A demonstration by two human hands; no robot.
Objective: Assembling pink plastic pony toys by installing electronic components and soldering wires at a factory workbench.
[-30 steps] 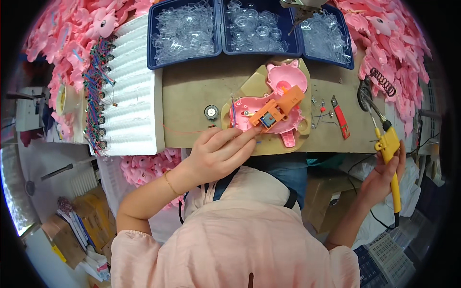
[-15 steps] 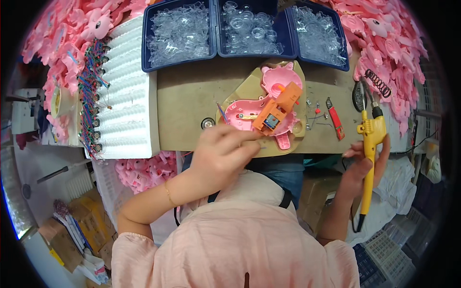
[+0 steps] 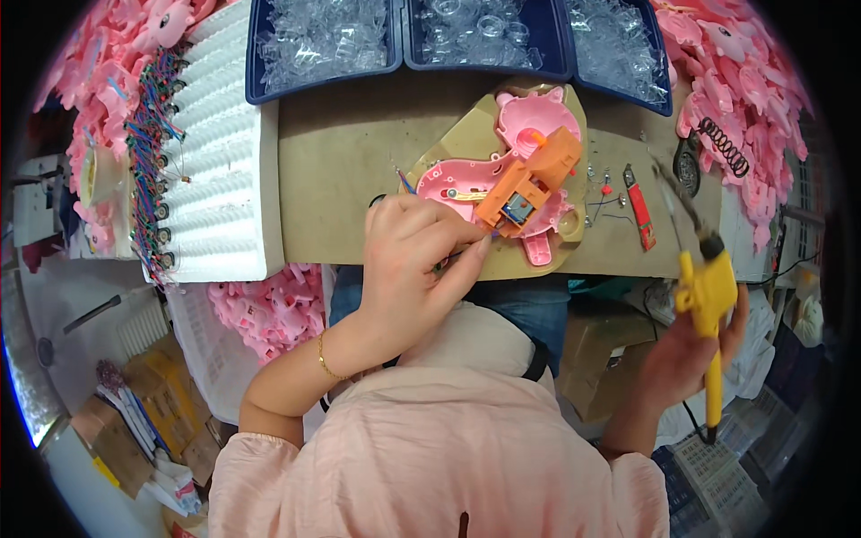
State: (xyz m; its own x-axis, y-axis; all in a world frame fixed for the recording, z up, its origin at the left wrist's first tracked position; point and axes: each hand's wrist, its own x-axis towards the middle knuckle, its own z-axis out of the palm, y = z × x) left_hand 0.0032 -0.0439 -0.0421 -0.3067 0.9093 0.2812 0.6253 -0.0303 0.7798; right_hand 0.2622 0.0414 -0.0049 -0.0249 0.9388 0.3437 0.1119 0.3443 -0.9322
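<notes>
My right hand [image 3: 686, 359], at the right beyond the table's front edge, grips a yellow soldering iron [image 3: 708, 291] with a pistol-like body; its metal tip points up and left. My left hand [image 3: 413, 247] is closed in a pinch beside the orange mechanism [image 3: 529, 184]. A thin dark wire [image 3: 455, 255] shows between its thumb and fingers; the wire's end is hidden. The orange mechanism lies in a pink animal-shaped toy shell half [image 3: 457, 177], which sits in a tan holder [image 3: 570, 247]. A small dark round part shows just behind my left knuckles, mostly covered.
Blue bins [image 3: 404, 36] of clear plastic parts stand at the back. White ridged foam [image 3: 224, 152] at left carries wired round parts [image 3: 152, 170]. Right of the holder lie a red utility knife [image 3: 639, 211] and small components. A coiled iron stand [image 3: 722, 146] and pink shells [image 3: 758, 108] are further right.
The soldering iron in my right hand has shifted slightly right and lower, its tip leaning more to the left. My left hand has turned upright, its fingers pinched nearer the mechanism. The view has shifted slightly.
</notes>
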